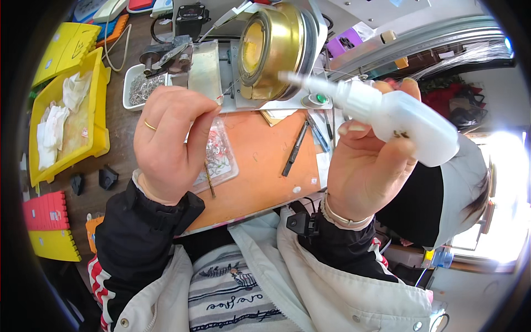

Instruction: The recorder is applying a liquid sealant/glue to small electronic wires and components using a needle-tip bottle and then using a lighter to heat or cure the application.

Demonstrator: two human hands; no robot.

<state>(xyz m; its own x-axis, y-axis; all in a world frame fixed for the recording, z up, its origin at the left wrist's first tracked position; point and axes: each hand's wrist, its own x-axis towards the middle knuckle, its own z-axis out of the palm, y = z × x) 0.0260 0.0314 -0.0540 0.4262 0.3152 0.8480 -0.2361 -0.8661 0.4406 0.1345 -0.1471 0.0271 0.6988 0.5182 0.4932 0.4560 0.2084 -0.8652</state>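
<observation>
My left hand (pixel 172 135) is closed, thumb and forefinger pinched at their tips on a tiny thing with a reddish bit, too small to name. My right hand (pixel 368 160) grips a white plastic squeeze bottle (pixel 423 130). The bottle is tilted, its long narrow nozzle pointing up and left, blurred in front of the brass-coloured drum (pixel 276 55). Below my left hand lies a clear plastic tray (pixel 225 160) of small metal hooks, some with red bits. A white dish (pixel 133 80) heaped with small metal pieces stands just beyond that hand.
An orange work mat (pixel 260 149) bears a black pen-like tool (pixel 296 149). At left are a yellow bin (pixel 99 127) holding white bags, and red and yellow notched boards (pixel 47 213). A metal machine plate (pixel 206 69) stands behind. Another person's grey-black cap (pixel 448 193) is close at right.
</observation>
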